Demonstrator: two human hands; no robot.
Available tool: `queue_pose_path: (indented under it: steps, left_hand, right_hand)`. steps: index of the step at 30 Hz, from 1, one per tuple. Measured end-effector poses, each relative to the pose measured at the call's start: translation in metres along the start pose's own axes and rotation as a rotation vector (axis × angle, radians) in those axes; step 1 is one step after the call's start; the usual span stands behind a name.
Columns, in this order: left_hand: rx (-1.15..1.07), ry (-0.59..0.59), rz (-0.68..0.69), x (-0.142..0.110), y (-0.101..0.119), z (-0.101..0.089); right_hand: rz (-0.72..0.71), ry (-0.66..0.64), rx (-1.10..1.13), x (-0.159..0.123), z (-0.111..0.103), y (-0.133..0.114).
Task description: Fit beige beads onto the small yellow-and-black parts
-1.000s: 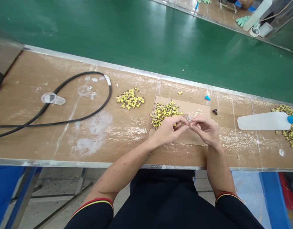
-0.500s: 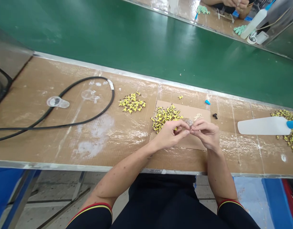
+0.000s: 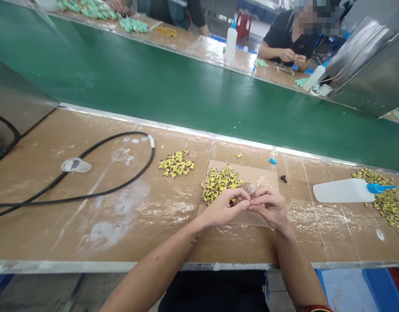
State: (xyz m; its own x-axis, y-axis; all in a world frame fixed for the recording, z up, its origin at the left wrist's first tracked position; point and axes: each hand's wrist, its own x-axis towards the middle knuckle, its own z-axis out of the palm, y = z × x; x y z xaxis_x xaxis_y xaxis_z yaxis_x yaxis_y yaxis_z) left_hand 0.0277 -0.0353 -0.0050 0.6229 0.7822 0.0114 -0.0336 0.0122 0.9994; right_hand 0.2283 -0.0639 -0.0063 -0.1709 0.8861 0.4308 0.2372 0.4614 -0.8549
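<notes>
My left hand (image 3: pixel 225 207) and my right hand (image 3: pixel 270 206) meet fingertip to fingertip above a flat cardboard sheet (image 3: pixel 251 220). Both are closed in a pinch, and whatever lies between the fingers is too small and covered to make out. Beside the left hand is a heap of small yellow and dark brown pieces (image 3: pixel 220 182). Just beyond the fingertips stands a small clear round container (image 3: pixel 251 188), partly hidden. Tiny pale pieces (image 3: pixel 263 180) are scattered on the sheet behind my right hand.
A white squeeze bottle (image 3: pixel 344 191) lies by a larger yellow-brown pile (image 3: pixel 389 208) at right. A smaller pile (image 3: pixel 176 164) and a looped black cable (image 3: pixel 121 187) are to the left. A blue cap (image 3: pixel 272 160) lies behind. Co-workers sit across the green belt (image 3: pixel 147 86).
The head view has tilted up, so the table sits lower in the picture and more of the co-workers' side shows. My hands stay pinched together over the sheet.
</notes>
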Motion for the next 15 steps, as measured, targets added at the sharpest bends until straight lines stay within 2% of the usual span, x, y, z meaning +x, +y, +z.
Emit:
queue_pose_path:
  steps: [9,15]
  left_hand:
    - [0.068,0.063,-0.064,-0.001,-0.006,-0.010]
    - [0.079,0.162,-0.086,-0.004,-0.015,-0.009]
  right_hand:
    - [-0.322,0.049,-0.253,0.002,0.016,0.004]
    - [-0.299,0.163,-0.307,0.005,0.027,0.010]
